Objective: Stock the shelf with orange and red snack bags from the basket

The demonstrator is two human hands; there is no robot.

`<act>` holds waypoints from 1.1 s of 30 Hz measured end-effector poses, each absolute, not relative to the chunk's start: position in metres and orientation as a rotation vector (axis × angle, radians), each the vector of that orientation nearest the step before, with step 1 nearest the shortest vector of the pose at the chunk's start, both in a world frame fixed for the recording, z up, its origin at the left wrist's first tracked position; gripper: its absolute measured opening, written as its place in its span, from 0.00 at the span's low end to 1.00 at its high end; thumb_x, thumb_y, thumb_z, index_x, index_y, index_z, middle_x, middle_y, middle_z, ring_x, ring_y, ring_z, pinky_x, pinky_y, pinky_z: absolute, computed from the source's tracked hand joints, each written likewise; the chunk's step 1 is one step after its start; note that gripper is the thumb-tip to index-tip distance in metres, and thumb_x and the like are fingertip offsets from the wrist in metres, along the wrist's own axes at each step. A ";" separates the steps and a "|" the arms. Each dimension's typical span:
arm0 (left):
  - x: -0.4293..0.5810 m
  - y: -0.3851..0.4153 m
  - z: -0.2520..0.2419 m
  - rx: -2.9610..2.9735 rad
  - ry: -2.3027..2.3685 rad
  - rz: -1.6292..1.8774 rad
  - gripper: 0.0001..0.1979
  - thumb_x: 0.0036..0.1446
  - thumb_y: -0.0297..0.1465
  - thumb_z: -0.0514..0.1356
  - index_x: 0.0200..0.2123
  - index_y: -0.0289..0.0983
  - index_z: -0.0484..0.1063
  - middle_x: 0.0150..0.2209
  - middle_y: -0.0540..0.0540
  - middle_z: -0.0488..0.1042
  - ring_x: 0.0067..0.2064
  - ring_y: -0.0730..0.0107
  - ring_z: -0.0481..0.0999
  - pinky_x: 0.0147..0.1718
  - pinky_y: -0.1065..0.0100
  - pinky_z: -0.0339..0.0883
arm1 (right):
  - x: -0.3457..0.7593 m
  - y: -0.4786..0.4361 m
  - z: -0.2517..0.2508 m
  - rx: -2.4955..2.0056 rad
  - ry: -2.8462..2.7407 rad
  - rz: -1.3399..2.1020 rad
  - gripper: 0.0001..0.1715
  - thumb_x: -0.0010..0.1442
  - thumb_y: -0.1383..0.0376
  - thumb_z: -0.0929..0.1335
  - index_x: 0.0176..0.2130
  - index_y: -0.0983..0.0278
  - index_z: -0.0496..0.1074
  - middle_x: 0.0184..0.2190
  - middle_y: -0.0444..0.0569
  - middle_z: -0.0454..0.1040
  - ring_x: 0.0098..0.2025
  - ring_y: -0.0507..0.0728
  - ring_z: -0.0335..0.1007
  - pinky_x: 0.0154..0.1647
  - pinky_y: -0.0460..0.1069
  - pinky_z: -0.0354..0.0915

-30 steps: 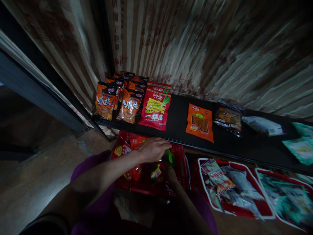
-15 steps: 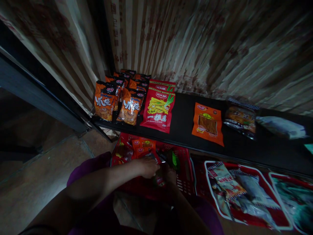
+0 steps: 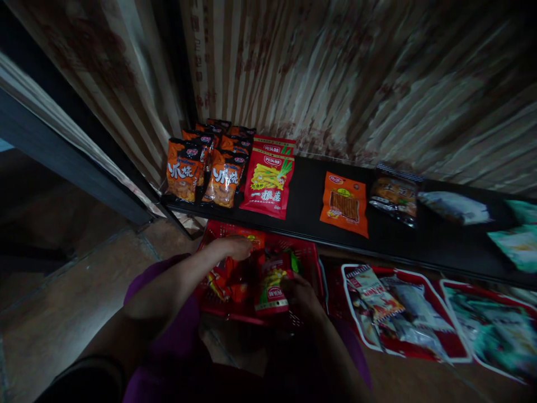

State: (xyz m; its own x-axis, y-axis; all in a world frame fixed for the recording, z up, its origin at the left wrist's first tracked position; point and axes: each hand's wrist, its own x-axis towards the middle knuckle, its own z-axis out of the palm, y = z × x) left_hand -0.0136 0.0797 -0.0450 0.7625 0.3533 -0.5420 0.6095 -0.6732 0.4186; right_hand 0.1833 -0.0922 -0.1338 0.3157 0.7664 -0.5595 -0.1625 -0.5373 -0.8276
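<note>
Black shelf (image 3: 306, 193) looks part filled. Far-left end has orange pks (image 3: 182, 176) stood up in rows several deep. Next to them are red pks (image 3: 268, 179), at least two deep. Rest of the shelf is thin: one flat orange pk (image 3: 344, 203), one dark pk (image 3: 393, 201), one pale pk (image 3: 453, 207), and green pks (image 3: 518, 243) at far right, w/ bare board between. I'd judge the left end about done, middle and right barely begun.

On the floor below are three containers, all w/ stock in them. Red basket (image 3: 311, 267), right in front of the person, holds a jumble of red and orange pks. Just right of it, the second basket (image 3: 455, 351) has pale and striped pks lying flat. The third basket (image 3: 447, 288), cut off by the frame edge, holds green ones.

R hand (image 3: 302, 294) is closed on the edge of a red-green pk (image 3: 272, 282), held tilted up inside the red basket near its front wall. L hand (image 3: 230, 246) lies curled over pks at the basket's far rim; too dark to tell if it grips one.
</note>
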 end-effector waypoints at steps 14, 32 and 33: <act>-0.034 -0.019 -0.031 2.207 0.590 0.165 0.51 0.46 0.29 0.63 0.66 0.45 0.32 0.69 0.41 0.32 0.68 0.52 0.39 0.61 0.52 0.49 | 0.168 -0.136 0.045 -1.262 -0.090 1.506 0.21 0.40 0.64 0.77 0.36 0.59 0.72 0.30 0.45 0.79 0.33 0.59 0.77 0.35 0.52 0.73; -0.057 -0.068 0.040 2.041 0.586 0.773 0.31 0.49 0.22 0.52 0.59 0.43 0.62 0.63 0.44 0.58 0.63 0.60 0.59 0.60 0.54 0.53 | 0.189 -0.122 0.140 -1.217 -0.933 1.864 0.17 0.46 0.64 0.75 0.38 0.66 0.76 0.32 0.50 0.80 0.32 0.57 0.78 0.37 0.49 0.71; -0.059 -0.063 0.049 1.999 0.624 0.839 0.26 0.52 0.23 0.51 0.55 0.43 0.67 0.62 0.44 0.60 0.62 0.61 0.60 0.60 0.55 0.54 | 0.191 -0.116 0.147 -1.247 -1.026 1.911 0.17 0.47 0.64 0.74 0.39 0.67 0.75 0.32 0.51 0.80 0.33 0.56 0.78 0.37 0.49 0.71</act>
State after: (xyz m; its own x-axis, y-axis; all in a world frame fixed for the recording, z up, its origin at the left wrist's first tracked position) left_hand -0.0585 -0.0627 0.0490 0.6493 0.6882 0.3237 0.1124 -0.5078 0.8541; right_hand 0.1913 -0.1156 0.1467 -0.3544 0.8244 -0.4413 -0.0878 -0.4992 -0.8620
